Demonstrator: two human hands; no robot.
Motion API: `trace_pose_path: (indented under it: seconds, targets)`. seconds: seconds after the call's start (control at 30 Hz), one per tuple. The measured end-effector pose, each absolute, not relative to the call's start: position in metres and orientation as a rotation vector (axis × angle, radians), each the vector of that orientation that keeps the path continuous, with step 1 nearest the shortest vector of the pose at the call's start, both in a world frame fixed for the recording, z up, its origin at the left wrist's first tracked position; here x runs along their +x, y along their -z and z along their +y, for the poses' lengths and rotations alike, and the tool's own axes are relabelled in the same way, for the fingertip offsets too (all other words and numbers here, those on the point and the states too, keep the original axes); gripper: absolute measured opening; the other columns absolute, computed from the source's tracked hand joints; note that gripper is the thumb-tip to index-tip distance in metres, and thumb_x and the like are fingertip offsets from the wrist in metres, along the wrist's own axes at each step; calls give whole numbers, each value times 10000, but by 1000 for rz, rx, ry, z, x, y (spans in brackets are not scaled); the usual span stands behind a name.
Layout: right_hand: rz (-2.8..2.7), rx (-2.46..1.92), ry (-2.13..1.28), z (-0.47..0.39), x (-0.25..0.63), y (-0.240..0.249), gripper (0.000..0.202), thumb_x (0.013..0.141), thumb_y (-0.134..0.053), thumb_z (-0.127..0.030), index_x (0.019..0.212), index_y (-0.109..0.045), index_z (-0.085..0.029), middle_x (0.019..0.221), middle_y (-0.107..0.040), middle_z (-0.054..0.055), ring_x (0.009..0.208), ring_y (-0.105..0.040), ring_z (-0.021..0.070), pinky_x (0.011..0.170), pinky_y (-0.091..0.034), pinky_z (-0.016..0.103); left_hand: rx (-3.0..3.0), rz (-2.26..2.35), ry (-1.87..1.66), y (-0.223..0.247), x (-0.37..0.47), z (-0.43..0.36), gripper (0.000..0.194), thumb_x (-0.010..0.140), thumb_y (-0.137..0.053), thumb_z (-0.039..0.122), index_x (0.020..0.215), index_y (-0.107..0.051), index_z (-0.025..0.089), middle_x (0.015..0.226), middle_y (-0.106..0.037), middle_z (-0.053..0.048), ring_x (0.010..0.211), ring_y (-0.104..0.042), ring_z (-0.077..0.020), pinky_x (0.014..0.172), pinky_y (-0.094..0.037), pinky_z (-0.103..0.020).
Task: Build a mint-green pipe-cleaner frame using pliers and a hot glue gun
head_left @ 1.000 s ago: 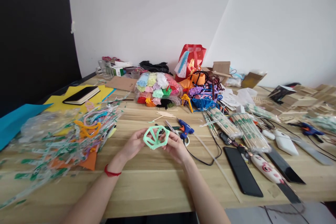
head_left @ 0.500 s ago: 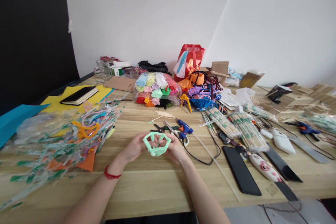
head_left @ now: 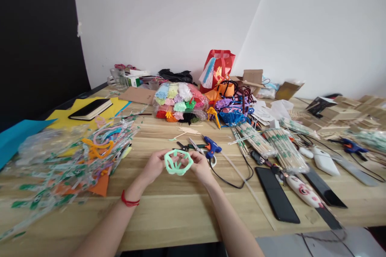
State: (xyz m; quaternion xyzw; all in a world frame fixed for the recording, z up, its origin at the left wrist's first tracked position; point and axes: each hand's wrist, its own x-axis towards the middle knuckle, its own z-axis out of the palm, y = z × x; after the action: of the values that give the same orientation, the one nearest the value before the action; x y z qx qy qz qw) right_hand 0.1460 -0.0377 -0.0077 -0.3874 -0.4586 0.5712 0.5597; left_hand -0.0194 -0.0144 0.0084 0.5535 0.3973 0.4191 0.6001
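Observation:
Between my two hands is a small mint-green frame [head_left: 178,172], its rim many-sided, with spokes meeting inside; it looks bent from fuzzy pipe cleaners. My left hand [head_left: 155,166] grips its left side, and a red string bracelet circles that wrist. My right hand [head_left: 201,167] holds the opposite side, fingers closed on the rim. Just beyond the hands lie scissors [head_left: 196,145], dark-handled pliers [head_left: 183,147] and a blue hot glue gun [head_left: 212,147], its black cord looping to the right.
Torn plastic wrappers [head_left: 75,160] cover the left, beside a black notebook [head_left: 90,109]. A bag of coloured pipe cleaners [head_left: 181,102] sits at the back. Bundled wooden sticks [head_left: 285,150], a black phone [head_left: 277,194] and a clear glue stick [head_left: 247,184] lie to the right.
The green frame has been turned and tilted in my hands, so its inner spokes show more plainly. Both hands stay in nearly the same place.

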Motion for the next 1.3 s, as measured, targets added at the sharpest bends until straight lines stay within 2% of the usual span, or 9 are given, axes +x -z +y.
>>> trace_pose_path:
  seconds: [0.23, 0.4, 0.6, 0.7, 0.83, 1.0, 1.17, 1.3]
  targets:
    - [-1059, -862, -1361, -37, 146, 8, 269, 517, -825, -258, 690, -638, -173, 650, -665, -15, 576, -600, 120, 592, -485, 235, 1372, 1000, -1113, -3, -22, -10, 212, 613, -744, 275, 766, -724, 130, 756, -685, -56, 608, -564, -142, 505, -420, -206]
    - [-1046, -881, -1415, -38, 147, 5, 264, 559, -809, -299, 709, -639, -165, 641, -660, -10, 523, -588, 121, 537, -480, 241, 1209, 734, -884, -8, -26, -13, 277, 657, -745, 293, 889, -720, 144, 781, -699, -49, 621, -568, -129, 574, -444, -217]
    - [-1028, -876, -1533, -40, 149, 8, 257, 559, -819, -270, 705, -642, -155, 595, -642, -22, 503, -581, 110, 491, -460, 209, 1060, 501, -738, -7, -33, -15, 277, 681, -752, 329, 870, -728, 129, 798, -707, -75, 693, -612, -148, 668, -459, -236]
    - [-1013, -839, -1632, -42, 149, 7, 263, 581, -813, -293, 724, -642, -154, 596, -647, -19, 488, -583, 111, 474, -462, 209, 1033, 449, -687, -5, -33, -14, 266, 674, -758, 329, 842, -728, 124, 740, -693, -59, 644, -598, -135, 645, -453, -230]
    - [-997, -774, -1697, -45, 148, 5, 290, 564, -826, -312, 707, -633, -151, 605, -652, -10, 480, -577, 111, 464, -468, 213, 1043, 414, -668, -4, -30, -14, 223, 668, -760, 317, 695, -693, 106, 639, -643, -33, 562, -556, -112, 582, -429, -213]
    - [-938, -614, -1798, -47, 148, 7, 310, 548, -845, -306, 724, -643, -150, 658, -657, -14, 519, -591, 93, 517, -489, 196, 998, 452, -698, -5, -29, -16, 227, 648, -760, 296, 622, -632, 110, 572, -601, -8, 489, -497, -88, 487, -380, -194]
    - [-916, -491, -1918, -50, 148, 8, 334, 578, -837, -356, 728, -632, -138, 686, -669, 9, 529, -607, 99, 530, -496, 204, 977, 448, -648, -10, -27, -21, 270, 619, -753, 329, 556, -611, 109, 538, -577, -10, 477, -469, -89, 479, -373, -207]
    - [-967, -444, -1957, -54, 150, 7, 361, 628, -796, -426, 787, -635, -143, 742, -691, 35, 583, -635, 121, 567, -511, 234, 971, 462, -585, -11, -28, -24, 284, 709, -638, 328, 526, -606, 113, 525, -571, -25, 484, -500, -117, 476, -376, -227]
